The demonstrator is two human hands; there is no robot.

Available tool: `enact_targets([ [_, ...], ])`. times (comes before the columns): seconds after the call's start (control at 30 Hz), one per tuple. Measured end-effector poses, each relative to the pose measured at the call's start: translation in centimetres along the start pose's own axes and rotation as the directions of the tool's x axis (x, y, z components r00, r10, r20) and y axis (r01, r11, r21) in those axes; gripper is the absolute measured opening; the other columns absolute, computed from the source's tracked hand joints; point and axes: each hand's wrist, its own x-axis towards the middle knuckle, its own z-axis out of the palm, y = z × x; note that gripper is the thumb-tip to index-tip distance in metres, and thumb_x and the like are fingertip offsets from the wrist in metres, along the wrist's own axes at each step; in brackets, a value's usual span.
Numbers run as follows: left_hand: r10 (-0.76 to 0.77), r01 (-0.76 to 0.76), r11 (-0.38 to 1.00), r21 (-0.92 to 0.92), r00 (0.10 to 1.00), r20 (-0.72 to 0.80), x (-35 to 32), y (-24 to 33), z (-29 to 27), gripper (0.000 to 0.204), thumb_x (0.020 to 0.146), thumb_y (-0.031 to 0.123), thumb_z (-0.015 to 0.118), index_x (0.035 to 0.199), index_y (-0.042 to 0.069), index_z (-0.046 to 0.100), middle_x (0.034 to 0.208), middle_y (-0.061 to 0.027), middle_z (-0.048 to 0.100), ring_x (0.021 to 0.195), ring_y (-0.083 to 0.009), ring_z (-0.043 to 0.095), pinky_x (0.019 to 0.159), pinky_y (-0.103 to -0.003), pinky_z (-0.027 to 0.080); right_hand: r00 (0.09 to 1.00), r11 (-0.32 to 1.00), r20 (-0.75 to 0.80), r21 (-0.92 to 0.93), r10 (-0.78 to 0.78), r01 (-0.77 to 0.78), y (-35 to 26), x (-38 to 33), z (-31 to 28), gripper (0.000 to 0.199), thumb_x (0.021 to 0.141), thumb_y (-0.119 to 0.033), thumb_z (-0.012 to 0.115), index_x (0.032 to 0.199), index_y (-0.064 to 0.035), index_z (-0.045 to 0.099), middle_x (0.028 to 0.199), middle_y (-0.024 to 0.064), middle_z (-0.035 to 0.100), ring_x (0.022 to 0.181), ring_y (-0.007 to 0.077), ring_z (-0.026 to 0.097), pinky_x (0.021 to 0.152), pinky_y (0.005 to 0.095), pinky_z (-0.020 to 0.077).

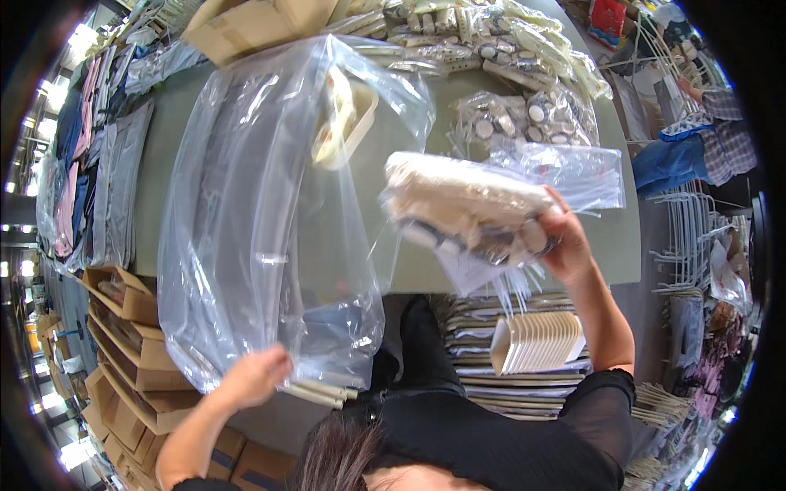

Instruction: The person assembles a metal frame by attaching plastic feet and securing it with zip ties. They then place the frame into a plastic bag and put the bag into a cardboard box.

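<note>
My right hand grips one end of a plastic-wrapped bundle above the table. Beige pieces and dark, pale-ended round parts show through its wrapping. White strips hang just below it. A large clear plastic bag spreads over the left half of the table and droops past its near edge. My left hand is closed at the bag's near end. Pale flat bars stick out there, by my left hand. Under or inside the bag's far part shows a small pale tray with a yellowish item.
Wrapped beige bundles pile up at the far side, beside bagged round parts. A carton stands at the far left. Stacked cartons flank the table. Below its near edge lie stacked panels. Another person is far right.
</note>
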Motion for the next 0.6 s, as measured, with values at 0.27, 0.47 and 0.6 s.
enact_targets([
  [0.27,0.290,-0.324,0.931,-0.168,0.936,-0.200,1.2,4.3,-6.2,0.016,0.087,0.016,0.062,0.081,0.002,0.061,0.064,-0.0013,0.057,0.057,-0.0057,0.051,0.051,-0.022,0.041,0.495,0.531,0.216,-0.490,0.842,-0.691,13.2,-14.0,15.2,0.039,0.073,-0.031,0.064,0.104,-0.0085,0.058,0.083,0.0031,0.062,0.055,0.0121,0.056,0.040,0.0251,0.0401],
  [0.47,0.586,-0.579,0.809,0.105,0.777,-0.229,-4.4,3.1,-4.0,0.016,0.084,0.015,0.066,0.085,0.000,0.061,0.065,-0.0063,0.058,0.060,-0.0126,0.053,0.057,-0.029,0.044,0.812,0.772,0.117,0.258,0.572,-0.581,24.2,-19.6,21.8,0.024,0.082,-0.029,0.058,0.100,-0.0135,0.054,0.084,0.0009,0.059,0.073,0.0137,0.056,0.055,0.0291,0.0443],
  [0.6,0.691,-0.578,0.721,0.382,0.636,-0.342,-6.5,2.7,-1.6,0.017,0.082,0.020,0.063,0.082,0.003,0.062,0.071,-0.0141,0.062,0.067,-0.0319,0.061,0.062,-0.038,0.048,0.913,0.916,-0.310,0.377,0.266,-0.139,30.2,-17.9,25.4,0.020,0.086,-0.020,0.055,0.102,-0.0140,0.044,0.103,0.0035,0.052,0.085,0.0179,0.054,0.069,0.0406,0.0513],
])
